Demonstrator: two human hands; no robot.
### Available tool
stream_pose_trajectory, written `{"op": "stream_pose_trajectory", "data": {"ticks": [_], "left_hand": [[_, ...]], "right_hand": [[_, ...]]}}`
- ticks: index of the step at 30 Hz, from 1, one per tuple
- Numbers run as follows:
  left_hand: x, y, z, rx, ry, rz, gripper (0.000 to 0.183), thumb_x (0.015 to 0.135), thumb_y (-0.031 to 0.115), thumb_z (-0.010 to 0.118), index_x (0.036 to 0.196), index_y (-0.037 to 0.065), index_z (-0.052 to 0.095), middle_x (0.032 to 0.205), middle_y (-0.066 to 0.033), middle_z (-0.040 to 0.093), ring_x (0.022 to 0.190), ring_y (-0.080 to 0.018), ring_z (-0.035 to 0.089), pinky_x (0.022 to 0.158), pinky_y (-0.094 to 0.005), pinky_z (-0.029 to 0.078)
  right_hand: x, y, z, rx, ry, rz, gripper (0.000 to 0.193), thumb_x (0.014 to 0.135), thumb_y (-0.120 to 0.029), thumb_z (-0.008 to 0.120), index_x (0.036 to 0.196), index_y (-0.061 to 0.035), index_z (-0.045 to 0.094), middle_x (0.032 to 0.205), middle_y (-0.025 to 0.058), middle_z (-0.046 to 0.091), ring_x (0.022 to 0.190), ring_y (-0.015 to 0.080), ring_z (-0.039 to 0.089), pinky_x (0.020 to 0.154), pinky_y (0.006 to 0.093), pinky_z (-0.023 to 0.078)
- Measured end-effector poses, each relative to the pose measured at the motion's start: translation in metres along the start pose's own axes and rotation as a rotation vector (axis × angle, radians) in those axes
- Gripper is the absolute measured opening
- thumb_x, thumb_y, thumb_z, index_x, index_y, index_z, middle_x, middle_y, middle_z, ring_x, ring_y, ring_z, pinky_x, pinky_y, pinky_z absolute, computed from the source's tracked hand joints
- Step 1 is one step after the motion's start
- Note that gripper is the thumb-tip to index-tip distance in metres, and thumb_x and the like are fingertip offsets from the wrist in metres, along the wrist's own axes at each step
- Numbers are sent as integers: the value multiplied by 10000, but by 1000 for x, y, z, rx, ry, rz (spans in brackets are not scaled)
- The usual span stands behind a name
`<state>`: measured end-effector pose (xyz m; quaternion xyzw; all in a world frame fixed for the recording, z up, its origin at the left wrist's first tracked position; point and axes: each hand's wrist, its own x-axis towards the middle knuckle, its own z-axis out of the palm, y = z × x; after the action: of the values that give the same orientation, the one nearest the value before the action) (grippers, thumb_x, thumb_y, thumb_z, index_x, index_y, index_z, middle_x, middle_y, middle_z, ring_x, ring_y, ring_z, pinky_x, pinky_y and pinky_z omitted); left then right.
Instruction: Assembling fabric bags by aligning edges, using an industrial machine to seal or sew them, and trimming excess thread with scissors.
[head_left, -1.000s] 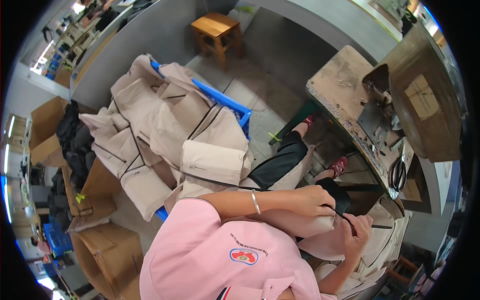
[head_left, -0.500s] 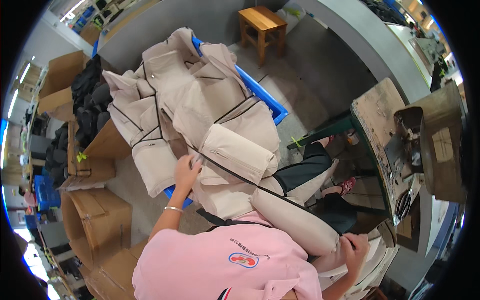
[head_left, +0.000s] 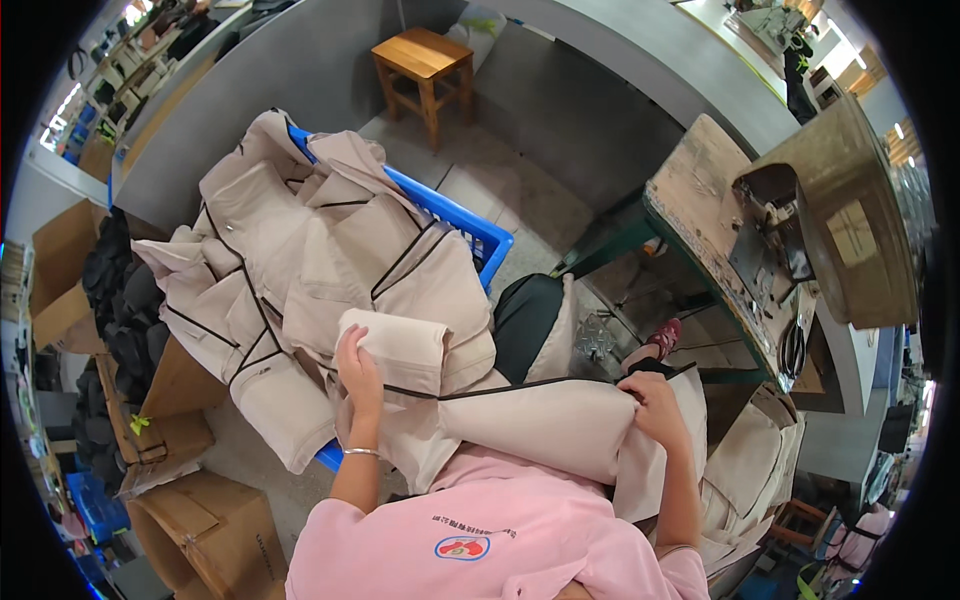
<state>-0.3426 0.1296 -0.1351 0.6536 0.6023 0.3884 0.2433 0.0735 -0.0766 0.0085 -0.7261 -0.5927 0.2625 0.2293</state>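
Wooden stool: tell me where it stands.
In the head view the wooden stool stands at the top centre, on the grey floor beyond the blue crate heaped with beige garments.

Jackets (head_left: pixel 330 250): beige, black piping | crate (head_left: pixel 470 225): blue | shirt (head_left: pixel 480 530): pink | stool (head_left: pixel 425 65): light brown wood | floor (head_left: pixel 520 190): grey

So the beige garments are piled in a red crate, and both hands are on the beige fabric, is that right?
Not quite: the head view shows the crate is blue, not red. The beige garments are piled in it, and the left hand and right hand are both on the beige fabric.
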Motion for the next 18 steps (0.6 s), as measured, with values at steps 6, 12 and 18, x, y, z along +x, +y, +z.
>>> {"op": "stream_pose_trajectory", "data": {"ticks": [6,12,18], "left_hand": [[69,-37,52,169,-213,-13,414,919,202,599,1272,-14,567,1363,-217,539,1301,-372,475,1106,-425,356],[91,-107,138,318,-241,-268,760,867,463,690,1397,-37,474,1450,-316,425,1375,-435,381,1143,-481,299],[43,-1,146,153,-559,-230,816,853,516,684,1435,-4,444,1515,-234,396,1428,-371,342,1155,-492,264]], "right_hand": [[104,13,32,280,-329,74,179,767,-1,587,918,0,682,820,110,678,793,236,636,725,314,481],[266,39,81,952,-401,306,185,925,-183,634,937,-8,690,858,-3,654,800,89,589,725,252,470],[419,140,205,834,-214,534,226,898,-247,669,998,-49,713,874,38,682,807,114,624,733,272,495]]}}
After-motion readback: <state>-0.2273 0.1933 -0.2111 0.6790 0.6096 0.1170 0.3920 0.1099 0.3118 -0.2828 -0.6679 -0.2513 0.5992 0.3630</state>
